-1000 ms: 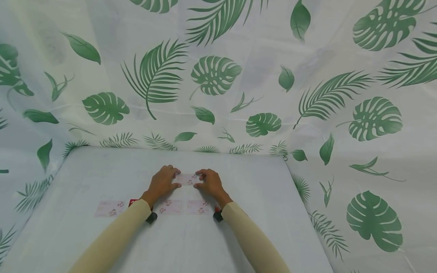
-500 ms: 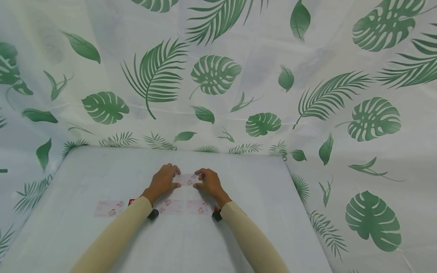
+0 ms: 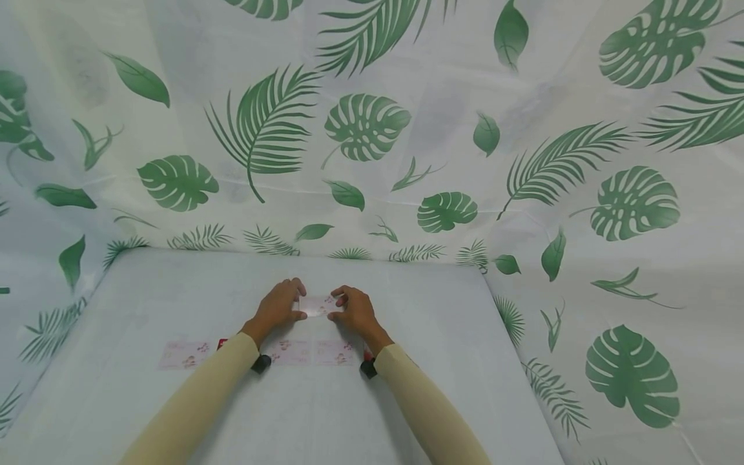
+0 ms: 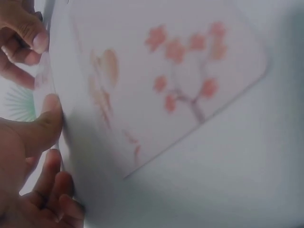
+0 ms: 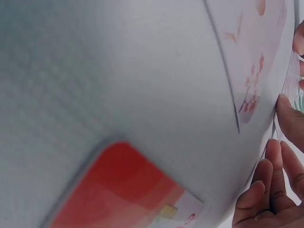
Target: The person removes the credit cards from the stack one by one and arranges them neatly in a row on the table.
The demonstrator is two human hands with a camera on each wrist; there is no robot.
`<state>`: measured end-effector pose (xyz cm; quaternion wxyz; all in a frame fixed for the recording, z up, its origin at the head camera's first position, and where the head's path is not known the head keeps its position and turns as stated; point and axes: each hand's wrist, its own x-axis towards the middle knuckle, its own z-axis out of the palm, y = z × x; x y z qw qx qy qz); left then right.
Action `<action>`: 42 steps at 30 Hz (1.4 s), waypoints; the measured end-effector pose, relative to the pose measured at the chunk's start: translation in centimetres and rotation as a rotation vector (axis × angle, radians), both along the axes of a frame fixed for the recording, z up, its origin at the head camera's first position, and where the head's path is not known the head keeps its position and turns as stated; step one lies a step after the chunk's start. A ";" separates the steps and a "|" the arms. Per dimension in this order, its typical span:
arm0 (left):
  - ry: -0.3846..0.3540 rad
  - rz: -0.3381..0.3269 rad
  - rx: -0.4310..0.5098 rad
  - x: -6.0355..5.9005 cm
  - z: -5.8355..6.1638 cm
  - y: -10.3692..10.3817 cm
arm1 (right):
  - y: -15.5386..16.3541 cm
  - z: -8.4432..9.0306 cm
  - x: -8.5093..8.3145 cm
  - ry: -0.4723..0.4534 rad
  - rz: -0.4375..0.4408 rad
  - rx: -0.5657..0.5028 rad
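A small white card [image 3: 318,305] printed with pink blossoms is held between both hands at the middle of the pale table [image 3: 325,413]. My left hand [image 3: 301,301] pinches its left edge with thumb and fingers. My right hand [image 3: 334,304] pinches its right edge the same way. Just nearer to me, two more blossom cards [image 3: 314,352] lie flat side by side. The left wrist view shows one flat blossom card [image 4: 166,80] close up, with my left thumb [image 4: 47,114] beside it. In the right wrist view my right fingers [image 5: 278,161] sit past another blossom card [image 5: 259,57].
A further blossom card [image 3: 186,355] lies alone to the left. A red card [image 3: 223,343] peeks out by my left sleeve, and a red card [image 5: 118,190] fills the lower right wrist view. A leaf-patterned sheet [image 3: 372,129] rises behind and to the right of the table.
Both hands have stayed on the card and crept a little farther away from me. The card's left end now looks slightly raised and brighter.
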<state>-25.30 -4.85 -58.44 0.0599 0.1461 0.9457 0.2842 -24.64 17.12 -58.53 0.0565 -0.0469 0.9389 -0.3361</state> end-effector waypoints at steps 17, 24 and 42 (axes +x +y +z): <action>0.073 -0.004 0.080 1.2 -0.3 0.9 | 0.9 0.4 1.0 0.068 -0.004 -0.008; 0.112 -0.012 0.080 1.6 0.4 1.6 | 2.1 0.8 1.2 0.045 -0.014 -0.045; 0.198 -0.019 0.140 2.5 1.0 3.2 | 5.3 1.7 2.5 0.136 0.018 -0.033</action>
